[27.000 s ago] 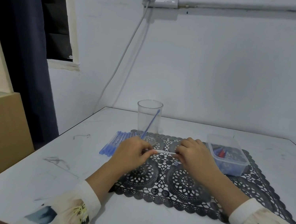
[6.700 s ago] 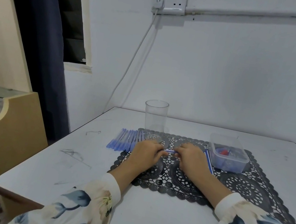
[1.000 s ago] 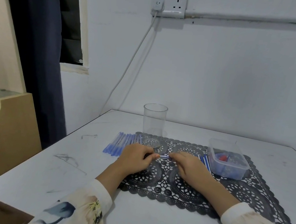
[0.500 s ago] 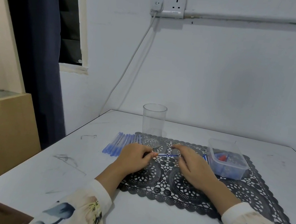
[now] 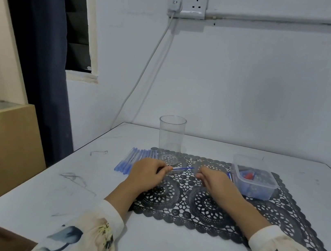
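a mat [image 5: 207,213] lies on the table [image 5: 164,243]. a cup [image 5: 171,134] stands at the mat's far left corner. a row of pens [image 5: 133,160] lies in front of and left of the cup, at the mat's left edge. a container [image 5: 258,190] sits on the mat's far right part. between pens and container, the left hand [image 5: 146,173] and right hand [image 5: 216,181] are over the mat, apart. a refill [image 5: 184,168] reaches from the left hand toward the right, stopping short. a socket [image 5: 187,5] is on the wall behind, above the cup.
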`<state>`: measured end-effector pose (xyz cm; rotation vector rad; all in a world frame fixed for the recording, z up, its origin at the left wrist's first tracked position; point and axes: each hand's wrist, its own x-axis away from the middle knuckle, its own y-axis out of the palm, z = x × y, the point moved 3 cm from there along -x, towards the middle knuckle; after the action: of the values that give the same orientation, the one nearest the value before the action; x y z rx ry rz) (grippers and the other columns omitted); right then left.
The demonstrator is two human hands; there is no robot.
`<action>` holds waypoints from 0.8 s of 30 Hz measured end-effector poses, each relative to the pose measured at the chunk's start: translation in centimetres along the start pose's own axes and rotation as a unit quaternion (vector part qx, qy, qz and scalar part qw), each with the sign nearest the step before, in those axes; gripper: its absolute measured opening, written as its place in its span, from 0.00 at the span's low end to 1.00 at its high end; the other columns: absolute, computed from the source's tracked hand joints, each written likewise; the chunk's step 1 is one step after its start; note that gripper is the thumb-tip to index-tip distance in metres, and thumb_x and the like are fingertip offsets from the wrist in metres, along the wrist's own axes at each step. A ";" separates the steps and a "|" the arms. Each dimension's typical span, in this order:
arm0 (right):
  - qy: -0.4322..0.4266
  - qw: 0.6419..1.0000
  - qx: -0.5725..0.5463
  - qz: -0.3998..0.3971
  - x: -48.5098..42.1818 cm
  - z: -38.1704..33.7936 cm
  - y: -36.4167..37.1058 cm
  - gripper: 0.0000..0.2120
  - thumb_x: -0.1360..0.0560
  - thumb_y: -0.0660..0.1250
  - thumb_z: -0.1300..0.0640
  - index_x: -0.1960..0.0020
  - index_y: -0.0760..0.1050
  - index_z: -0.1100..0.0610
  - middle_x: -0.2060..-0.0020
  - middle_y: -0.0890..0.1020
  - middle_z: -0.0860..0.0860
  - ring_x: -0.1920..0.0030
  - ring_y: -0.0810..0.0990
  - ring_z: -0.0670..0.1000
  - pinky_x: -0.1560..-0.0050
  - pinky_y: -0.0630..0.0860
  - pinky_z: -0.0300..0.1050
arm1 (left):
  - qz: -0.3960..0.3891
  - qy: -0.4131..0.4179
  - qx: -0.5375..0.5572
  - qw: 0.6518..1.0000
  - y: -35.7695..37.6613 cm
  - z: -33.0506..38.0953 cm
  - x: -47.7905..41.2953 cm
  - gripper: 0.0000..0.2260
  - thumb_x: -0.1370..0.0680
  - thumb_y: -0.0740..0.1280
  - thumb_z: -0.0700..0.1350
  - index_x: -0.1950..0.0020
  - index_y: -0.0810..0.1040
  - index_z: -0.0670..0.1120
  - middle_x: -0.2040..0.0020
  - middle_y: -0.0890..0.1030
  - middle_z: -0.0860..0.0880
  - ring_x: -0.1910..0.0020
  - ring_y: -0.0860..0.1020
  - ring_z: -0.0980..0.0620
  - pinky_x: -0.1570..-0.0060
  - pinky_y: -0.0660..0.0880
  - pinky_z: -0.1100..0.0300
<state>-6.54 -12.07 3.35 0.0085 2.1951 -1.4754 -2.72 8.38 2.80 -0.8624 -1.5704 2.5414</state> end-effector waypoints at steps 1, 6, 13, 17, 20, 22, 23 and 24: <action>-0.003 1.000 0.008 -0.015 -0.1 0.1 0.2 0.12 0.21 0.60 0.55 0.51 0.76 0.63 0.55 0.82 0.55 0.54 0.78 0.53 0.51 0.73 0.46 | 0.000 -0.001 -0.002 1.000 0.0 0.0 0.0 0.18 0.21 0.58 0.57 0.60 0.79 0.47 0.68 0.78 0.48 0.66 0.76 0.52 0.66 0.68 0.60; -0.034 0.999 0.005 -0.039 -0.3 0.1 1.3 0.11 0.24 0.65 0.56 0.53 0.79 0.63 0.55 0.77 0.55 0.54 0.75 0.51 0.49 0.69 0.42 | -0.004 -0.001 0.001 1.000 0.1 -0.1 0.0 0.18 0.21 0.58 0.57 0.60 0.78 0.47 0.68 0.78 0.49 0.67 0.75 0.52 0.66 0.69 0.60; -0.025 0.998 0.007 -0.055 -0.5 0.2 1.8 0.09 0.24 0.65 0.60 0.49 0.81 0.62 0.51 0.80 0.54 0.50 0.78 0.52 0.48 0.67 0.35 | -0.010 0.003 -0.002 1.000 0.1 0.0 -0.1 0.17 0.21 0.58 0.57 0.61 0.78 0.49 0.70 0.75 0.52 0.68 0.73 0.54 0.68 0.66 0.62; -0.031 0.998 0.012 -0.053 -0.4 0.1 1.9 0.09 0.25 0.66 0.61 0.48 0.82 0.60 0.51 0.81 0.54 0.50 0.78 0.51 0.50 0.65 0.31 | -0.012 0.008 0.003 1.000 0.1 0.0 0.0 0.17 0.21 0.58 0.56 0.63 0.75 0.49 0.73 0.72 0.53 0.70 0.71 0.56 0.70 0.63 0.62; -0.034 0.998 0.009 -0.057 -0.4 0.1 1.9 0.09 0.25 0.66 0.60 0.48 0.82 0.60 0.50 0.81 0.53 0.50 0.78 0.50 0.49 0.65 0.32 | -0.014 0.009 0.002 1.000 0.1 0.0 0.0 0.16 0.21 0.58 0.56 0.64 0.74 0.50 0.73 0.71 0.53 0.70 0.71 0.56 0.70 0.63 0.62; -0.033 0.998 0.006 -0.057 -0.4 0.1 1.8 0.09 0.25 0.66 0.59 0.47 0.82 0.59 0.50 0.81 0.53 0.50 0.78 0.50 0.48 0.65 0.32 | -0.016 0.009 0.000 1.000 0.1 0.1 -0.1 0.17 0.21 0.58 0.56 0.63 0.75 0.49 0.73 0.71 0.53 0.70 0.71 0.55 0.69 0.64 0.62; -0.033 0.998 0.005 -0.056 -0.3 0.1 1.8 0.10 0.24 0.66 0.58 0.47 0.81 0.59 0.50 0.81 0.53 0.50 0.78 0.49 0.48 0.65 0.32 | -0.017 0.010 -0.002 1.000 0.1 0.1 -0.1 0.17 0.21 0.58 0.57 0.63 0.76 0.49 0.73 0.71 0.53 0.69 0.72 0.54 0.69 0.65 0.61; -0.033 0.998 0.003 -0.053 -0.3 0.0 1.8 0.10 0.24 0.65 0.57 0.46 0.81 0.59 0.50 0.81 0.52 0.50 0.77 0.49 0.48 0.65 0.33 | -0.018 0.011 -0.003 1.000 0.1 0.2 -0.1 0.17 0.21 0.58 0.57 0.63 0.76 0.49 0.73 0.72 0.53 0.69 0.72 0.54 0.68 0.66 0.61</action>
<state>-5.79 -11.29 1.93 -0.1560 2.1672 -1.5177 -2.68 8.15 2.77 -0.8530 -1.5720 2.4953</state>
